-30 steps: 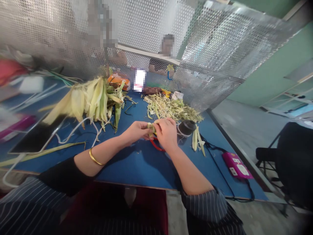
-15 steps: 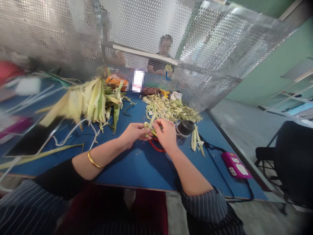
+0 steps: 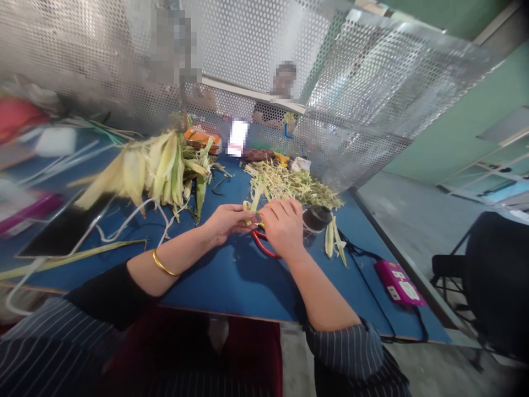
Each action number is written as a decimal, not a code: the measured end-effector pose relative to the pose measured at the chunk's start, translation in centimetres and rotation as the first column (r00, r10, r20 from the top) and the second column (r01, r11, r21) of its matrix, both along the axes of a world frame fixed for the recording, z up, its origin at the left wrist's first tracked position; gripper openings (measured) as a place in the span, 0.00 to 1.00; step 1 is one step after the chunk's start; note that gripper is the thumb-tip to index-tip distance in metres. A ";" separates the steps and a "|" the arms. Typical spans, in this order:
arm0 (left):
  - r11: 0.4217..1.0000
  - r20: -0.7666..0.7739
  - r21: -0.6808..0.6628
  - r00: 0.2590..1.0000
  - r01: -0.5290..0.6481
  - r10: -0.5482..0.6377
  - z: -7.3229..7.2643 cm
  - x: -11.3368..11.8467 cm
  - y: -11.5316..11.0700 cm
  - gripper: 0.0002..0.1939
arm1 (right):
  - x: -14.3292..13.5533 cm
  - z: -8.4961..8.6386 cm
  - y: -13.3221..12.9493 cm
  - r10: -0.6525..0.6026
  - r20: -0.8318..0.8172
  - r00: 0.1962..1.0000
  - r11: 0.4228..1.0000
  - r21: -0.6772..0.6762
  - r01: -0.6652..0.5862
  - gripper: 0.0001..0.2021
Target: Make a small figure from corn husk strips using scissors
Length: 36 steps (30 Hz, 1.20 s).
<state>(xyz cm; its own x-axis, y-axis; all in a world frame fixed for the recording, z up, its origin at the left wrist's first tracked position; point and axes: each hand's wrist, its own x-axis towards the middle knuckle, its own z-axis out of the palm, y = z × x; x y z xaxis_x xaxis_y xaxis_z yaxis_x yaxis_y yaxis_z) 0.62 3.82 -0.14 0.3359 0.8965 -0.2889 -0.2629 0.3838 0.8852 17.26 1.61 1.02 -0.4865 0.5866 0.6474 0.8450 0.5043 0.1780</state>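
Pale husk strip (image 3: pixel 257 199) in the left grip (image 3: pixel 231 221) (red loop (image 3: pixel 261 247) nearby)

I see 2 bare arms reach from the near side and slant inward. The left forearm (image 3: pixel 185 252) comes in at a flat angle, the right forearm (image 3: pixel 324 292) more steeply. The left hand (image 3: pixel 228 225) points right, its thumb and fingers pinched together. Just beside it, the right hand (image 3: pixel 284 229) has its back turned up and its fingers bent, the thumb mostly hidden from me.
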 end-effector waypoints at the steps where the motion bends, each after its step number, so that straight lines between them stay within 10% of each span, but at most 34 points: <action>1: 1.000 -0.006 0.008 1.000 -0.003 0.003 0.0 0.0 0.0 0.10 | -0.2 0.0 -0.1 -0.025 0.009 1.000 1.000 -0.003 0.025 0.09; 8: 0.997 -0.021 0.055 0.998 -0.052 0.053 -0.3 0.2 -0.1 0.10 | -1.2 -1.0 -0.5 -0.132 -0.313 0.941 0.948 -0.316 0.028 0.07; 12: 0.993 -0.065 0.069 0.993 -0.092 0.097 -0.5 0.4 0.1 0.11 | -1.7 -1.7 -0.4 -0.337 -0.680 0.651 0.764 -0.602 -0.233 0.06; 17: 0.988 -0.085 0.077 0.987 -0.132 0.139 -0.1 0.5 0.1 0.09 | -2.2 -1.8 -0.2 -0.537 -0.813 0.225 0.545 -0.538 -0.643 0.10; 22: 0.988 -0.055 0.026 0.987 -0.152 0.154 0.2 0.5 0.2 0.07 | -1.8 -2.2 0.5 -0.517 -0.854 0.059 0.686 -0.455 -0.568 0.11; 24: 0.992 -0.064 0.015 0.990 -0.123 0.124 0.1 0.5 0.3 0.07 | -1.6 -2.3 0.6 -0.393 -0.914 0.104 0.782 -0.392 -0.485 0.10; 29: 0.982 -0.199 0.169 0.973 -0.087 0.121 -0.2 0.5 -0.1 0.08 | -1.5 -1.4 -0.2 -0.111 -0.849 0.517 0.898 -0.308 -0.314 0.08; 36: 0.960 -0.287 0.276 0.948 -0.052 0.134 -0.2 0.7 -0.6 0.10 | -1.5 -0.9 -0.4 -0.166 -0.795 0.584 0.853 -0.413 -0.320 0.08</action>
<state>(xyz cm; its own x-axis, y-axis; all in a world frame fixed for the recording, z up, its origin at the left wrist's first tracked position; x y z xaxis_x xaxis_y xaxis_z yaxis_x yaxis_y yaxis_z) 1.36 3.26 -0.31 0.1820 0.9767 -0.1139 0.0077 0.1144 0.9934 15.74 1.23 0.15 0.0114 0.9015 0.4326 0.4649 0.3783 -0.8005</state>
